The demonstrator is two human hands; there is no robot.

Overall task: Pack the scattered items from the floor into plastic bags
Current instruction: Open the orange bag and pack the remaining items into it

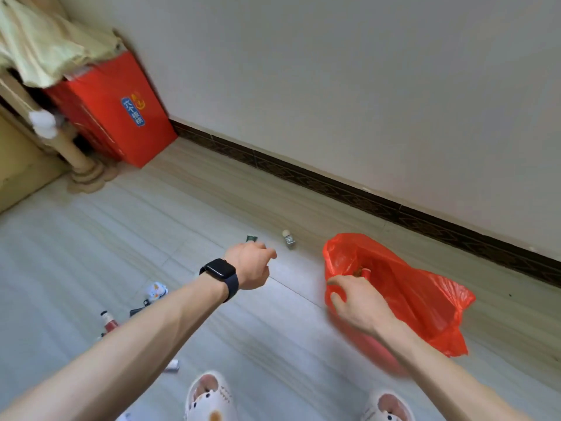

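A red plastic bag (pixel 419 293) lies open on the floor at the right. My right hand (pixel 355 302) grips its near rim; a small red-capped item (pixel 365 273) shows inside just past my fingers. My left hand (pixel 252 265), with a black watch on the wrist, hovers over the floor in the middle, fingers curled; whether it holds anything is hidden. Beyond it lie a small green packet (pixel 251 238) and a little bottle with a pale cap (pixel 288 238). At the left are a red bottle (pixel 110 322), a dark object (pixel 138 309) and a white-blue figure (pixel 156 291).
A small white item (pixel 172 366) lies near my feet, which wear white slippers (pixel 206 396). A red carton (pixel 115 110) stands in the far left corner beside a turned furniture leg (pixel 80 159). The wall and dark skirting (pixel 364 196) run along the right.
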